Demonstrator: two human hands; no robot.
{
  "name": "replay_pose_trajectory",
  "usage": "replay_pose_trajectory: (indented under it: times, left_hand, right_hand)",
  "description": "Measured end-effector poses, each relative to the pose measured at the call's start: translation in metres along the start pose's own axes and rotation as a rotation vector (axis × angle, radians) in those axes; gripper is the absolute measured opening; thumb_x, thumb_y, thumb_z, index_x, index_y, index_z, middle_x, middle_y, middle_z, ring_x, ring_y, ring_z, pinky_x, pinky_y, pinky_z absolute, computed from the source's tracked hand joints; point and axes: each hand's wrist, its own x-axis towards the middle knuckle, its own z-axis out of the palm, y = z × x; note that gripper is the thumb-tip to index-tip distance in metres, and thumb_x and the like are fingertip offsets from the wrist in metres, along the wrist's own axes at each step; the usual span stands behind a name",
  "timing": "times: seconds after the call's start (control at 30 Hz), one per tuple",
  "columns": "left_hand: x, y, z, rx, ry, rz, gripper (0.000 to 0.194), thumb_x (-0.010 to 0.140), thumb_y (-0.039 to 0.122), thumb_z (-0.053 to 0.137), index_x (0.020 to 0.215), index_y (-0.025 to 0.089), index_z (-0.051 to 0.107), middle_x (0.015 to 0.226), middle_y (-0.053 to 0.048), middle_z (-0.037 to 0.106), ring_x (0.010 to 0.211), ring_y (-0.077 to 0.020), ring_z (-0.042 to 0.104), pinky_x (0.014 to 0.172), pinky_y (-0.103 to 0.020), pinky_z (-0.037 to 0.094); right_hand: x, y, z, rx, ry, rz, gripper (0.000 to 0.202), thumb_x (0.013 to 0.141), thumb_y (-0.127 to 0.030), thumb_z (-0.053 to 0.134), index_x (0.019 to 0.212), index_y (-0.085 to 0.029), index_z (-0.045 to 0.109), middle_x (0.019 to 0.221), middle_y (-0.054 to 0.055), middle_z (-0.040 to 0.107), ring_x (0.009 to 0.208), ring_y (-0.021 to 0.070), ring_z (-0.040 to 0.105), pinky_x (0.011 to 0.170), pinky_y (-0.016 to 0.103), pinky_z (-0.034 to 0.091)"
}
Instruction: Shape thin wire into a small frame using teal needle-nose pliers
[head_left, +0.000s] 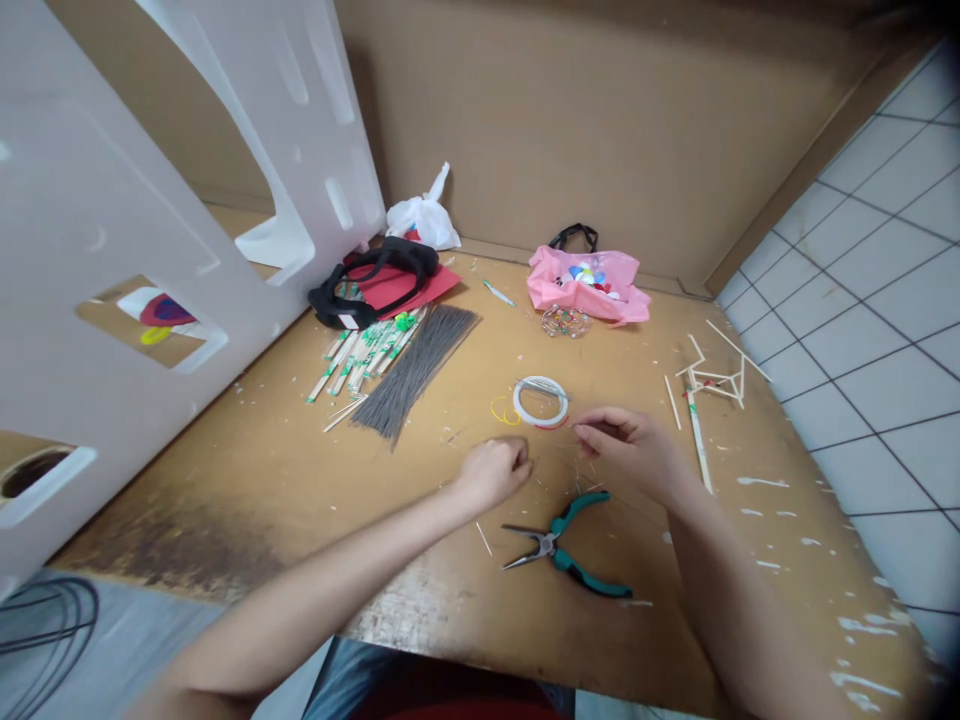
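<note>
Low over the middle of the table, my left hand (495, 470) is curled closed. Whatever it grips, if anything, is hidden or too fine to see. My right hand (626, 445) is across from it, thumb and fingers pinched together on something I cannot make out. Just beyond both hands lies a white ring (517, 405) with short grey wires laid across it. A yellow loop of wire (501, 412) rests at its left, and a red strand (553, 426) lies along its near edge by my right fingertips. Closer to me, pliers with teal handles (581, 572) lie with jaws and handles spread.
A bundle of grey wires (416, 375) and wrapped wooden sticks (367, 350) lie left, near a black headband-like strap (375, 285). Behind are a white bag (424, 222), a pink bag (551, 280) and a beaded wire piece (566, 321). A stick frame (716, 383) sits right.
</note>
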Motion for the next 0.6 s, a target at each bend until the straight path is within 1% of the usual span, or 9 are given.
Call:
replay_pose_trajectory:
  times: [0.03,0.1,0.2,0.27,0.3,0.37,0.43,0.5,0.6]
  left_hand:
    - [0.002,-0.002,0.001,-0.053,0.027,0.029,0.013,0.081,0.026,0.052,0.074,0.018,0.058,0.076,-0.003,0.064,0.070,-0.0153,0.058,0.065,-0.025,0.042]
    - [0.004,-0.008,-0.002,-0.211,0.082,0.057,0.013,0.081,0.026,0.050,0.074,0.017,0.057,0.075,-0.003,0.063,0.069,-0.0144,0.057,0.065,-0.025,0.043]
    - [0.002,-0.015,-0.014,-0.562,0.155,0.048,0.015,0.083,0.029,0.049,0.077,0.016,0.053,0.073,-0.003,0.063,0.065,-0.0126,0.056,0.065,-0.025,0.044]
    - [-0.001,-0.019,-0.024,-0.754,0.192,0.066,0.015,0.083,0.030,0.052,0.080,0.015,0.052,0.078,-0.004,0.065,0.072,-0.0123,0.059,0.072,-0.026,0.046]
    - [-0.003,-0.020,-0.028,-0.820,0.193,0.069,0.017,0.082,0.032,0.054,0.080,0.015,0.051,0.076,-0.003,0.065,0.071,-0.0119,0.059,0.073,-0.026,0.046]
    - [-0.006,-0.023,-0.034,-0.907,0.169,0.071,0.021,0.081,0.035,0.057,0.079,0.015,0.050,0.071,-0.001,0.063,0.067,-0.0109,0.059,0.072,-0.026,0.046]
    - [-0.010,-0.026,-0.036,-0.934,0.169,0.063,0.023,0.080,0.036,0.059,0.078,0.015,0.050,0.069,0.000,0.061,0.065,-0.0098,0.057,0.069,-0.024,0.045]
    - [-0.013,-0.029,-0.035,-0.952,0.159,0.026,0.025,0.079,0.038,0.060,0.078,0.015,0.049,0.066,0.001,0.059,0.061,-0.0092,0.055,0.062,-0.022,0.044]
    - [-0.017,-0.031,-0.031,-0.964,0.110,-0.001,0.027,0.080,0.041,0.058,0.078,0.016,0.049,0.065,0.001,0.057,0.053,-0.0084,0.052,0.052,-0.021,0.040]
  right_hand:
    - [0.001,0.001,-0.001,-0.011,-0.004,-0.009,0.027,0.072,-0.042,0.062,0.081,-0.017,0.067,0.064,0.001,0.064,0.056,0.0137,0.058,0.056,0.028,0.047]
    - [0.001,0.003,-0.002,-0.038,-0.022,-0.023,0.026,0.073,-0.042,0.062,0.080,-0.017,0.067,0.063,0.001,0.064,0.057,0.0142,0.058,0.056,0.028,0.047]
    - [0.001,0.005,-0.001,-0.077,-0.063,-0.046,0.025,0.075,-0.041,0.060,0.081,-0.017,0.067,0.062,0.001,0.063,0.057,0.0141,0.058,0.055,0.028,0.047]
    - [-0.001,0.006,0.001,-0.092,-0.092,-0.056,0.026,0.078,-0.041,0.059,0.083,-0.017,0.068,0.061,0.001,0.062,0.056,0.0136,0.057,0.053,0.027,0.046]
    - [-0.002,0.006,0.003,-0.089,-0.101,-0.056,0.026,0.078,-0.041,0.059,0.084,-0.017,0.067,0.061,0.001,0.062,0.055,0.0134,0.057,0.052,0.026,0.045]
    - [-0.004,0.006,0.007,-0.079,-0.120,-0.047,0.027,0.079,-0.041,0.059,0.085,-0.016,0.067,0.061,0.001,0.062,0.055,0.0131,0.056,0.051,0.026,0.045]
    - [-0.005,0.006,0.013,-0.082,-0.141,-0.045,0.025,0.079,-0.040,0.060,0.083,-0.016,0.067,0.061,0.001,0.061,0.055,0.0132,0.057,0.051,0.025,0.045]
    - [-0.006,0.007,0.017,-0.101,-0.157,-0.058,0.023,0.080,-0.038,0.060,0.082,-0.016,0.067,0.062,0.001,0.062,0.056,0.0134,0.057,0.052,0.025,0.045]
    - [-0.005,0.009,0.023,-0.149,-0.172,-0.092,0.022,0.082,-0.037,0.058,0.085,-0.018,0.068,0.065,0.002,0.063,0.059,0.0143,0.058,0.054,0.026,0.046]
